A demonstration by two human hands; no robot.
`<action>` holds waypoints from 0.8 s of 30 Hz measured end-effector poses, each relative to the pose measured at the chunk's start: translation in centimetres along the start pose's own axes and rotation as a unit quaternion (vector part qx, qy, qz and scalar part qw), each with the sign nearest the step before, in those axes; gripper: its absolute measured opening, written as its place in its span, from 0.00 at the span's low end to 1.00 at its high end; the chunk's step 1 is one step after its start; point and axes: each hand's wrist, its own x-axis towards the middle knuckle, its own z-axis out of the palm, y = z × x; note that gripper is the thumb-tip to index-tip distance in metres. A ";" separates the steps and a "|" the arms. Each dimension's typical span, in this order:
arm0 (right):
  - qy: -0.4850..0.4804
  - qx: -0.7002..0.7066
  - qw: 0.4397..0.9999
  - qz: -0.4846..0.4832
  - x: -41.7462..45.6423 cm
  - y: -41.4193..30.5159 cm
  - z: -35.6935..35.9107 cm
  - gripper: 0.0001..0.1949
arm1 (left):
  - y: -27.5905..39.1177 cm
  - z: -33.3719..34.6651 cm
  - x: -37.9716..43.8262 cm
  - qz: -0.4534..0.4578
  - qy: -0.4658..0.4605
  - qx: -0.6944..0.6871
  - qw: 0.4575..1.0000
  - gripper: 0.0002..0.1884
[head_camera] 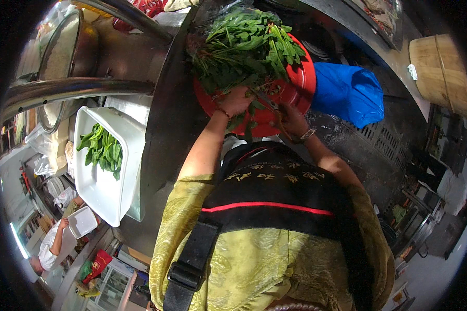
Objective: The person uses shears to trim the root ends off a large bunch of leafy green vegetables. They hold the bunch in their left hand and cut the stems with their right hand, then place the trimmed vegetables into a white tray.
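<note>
A red plastic basin [305,87] stands in front of me, with a big heap of spinach-like leafy greens [241,42] across its far side. My left hand [237,102] is over the basin, its fingers closed on some greens [253,107] whose leaves hang below it. To its right, my right hand [292,119] grips a metal cutting tool [267,100], apparently scissors. The blade points up and left towards the left hand's fingertips. Loose stems and bits of leaf lie in the basin under the hands. The fingers partly hide the tool's handle.
At left, a white plastic tub [130,163] holds trimmed leaves [103,149]. Metal rails [81,88] and a large pot [78,42] are beyond. A blue plastic bag [346,93] lies right of the basin, with a wooden barrel [439,74] further right. A person [52,243] holds a white tray [83,222].
</note>
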 end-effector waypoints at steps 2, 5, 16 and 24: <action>-0.035 0.026 0.997 0.056 -0.1 -0.3 -0.1 0.28 | 0.7 -0.4 -0.3 -0.018 -0.029 -0.003 0.999 0.20; -0.067 0.006 0.996 0.055 -0.3 0.5 0.6 0.26 | -1.8 1.3 0.3 -0.015 -0.035 0.024 0.999 0.21; -0.027 -0.123 0.991 0.044 -2.8 5.6 0.1 0.23 | 4.8 -12.3 -19.2 -0.073 0.234 0.286 0.927 0.08; -0.084 -0.024 0.995 0.050 -3.2 6.3 2.5 0.22 | -5.9 -20.6 -26.7 -0.276 0.403 0.311 0.815 0.28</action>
